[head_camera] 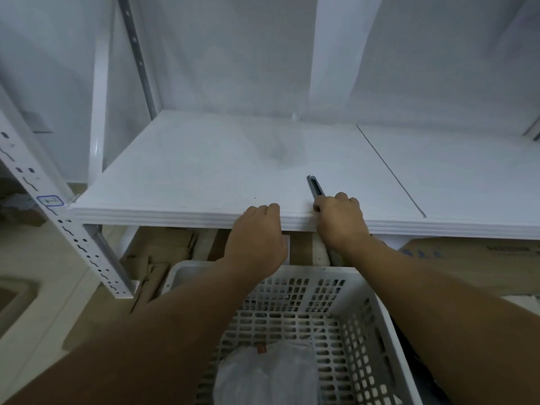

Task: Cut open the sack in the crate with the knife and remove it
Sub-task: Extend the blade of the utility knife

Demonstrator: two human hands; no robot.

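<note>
A dark grey knife [315,187] lies on the white shelf [204,171] near its front edge. My right hand [340,219] is closed around the near end of the knife, which still rests on the shelf. My left hand [257,238] sits at the shelf's front edge just to the left, fingers curled, holding nothing. Below my arms stands a white perforated plastic crate [330,305]. Inside it, at the bottom of the view, lies a translucent white sack [271,375] with a small red tie at its top.
A white slotted upright post [43,206] of the rack slants at the left. Flattened cardboard [163,255] lies on the floor under the shelf, and a cardboard box [473,258] sits at the right. A seam [391,171] crosses the shelf top.
</note>
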